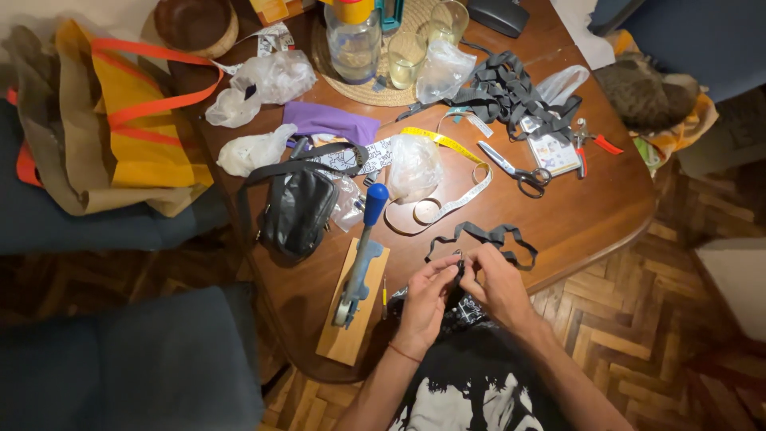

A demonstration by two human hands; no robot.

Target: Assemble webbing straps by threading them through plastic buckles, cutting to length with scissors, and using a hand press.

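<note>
Both hands meet at the table (590, 215) edge, left hand (421, 299) and right hand (496, 283) each pinching the near end of the black strap (488, 236), fingertips touching for fine work, the rest trailing slack beyond the grip, hand press (361, 263) parked just left.

We have bare table (590, 215) to our right; the wooden block (351, 307), black pouch (297, 209) and tape measure (447, 203) crowd our left and front.
</note>
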